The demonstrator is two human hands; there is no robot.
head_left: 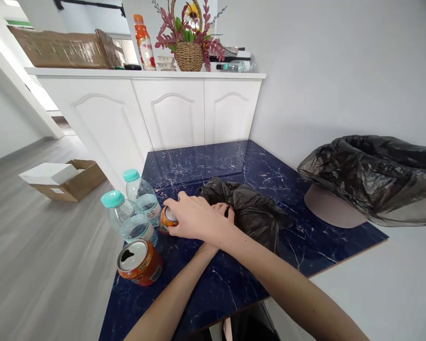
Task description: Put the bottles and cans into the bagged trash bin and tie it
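My right hand (190,215) reaches across over my left wrist, its fingers wrapped round an orange drink can (164,226) at the table's left side. Beneath my right forearm, my left hand (223,208) is closed on the edge of a crumpled black plastic bag (257,213) that lies on the table. Part of the left hand is hidden by the right arm. An opened orange can (145,265) stands nearer to me. Two clear water bottles with turquoise caps, a front bottle (129,220) and a rear bottle (142,194), stand upright beside the held can.
The dark blue marbled table (206,166) meets a white cabinet (177,109). At right, a black bag lines a round bin (332,206). A cardboard box (71,184) sits on the floor at left. On the cabinet are a flower basket (189,56) and an orange bottle (144,45).
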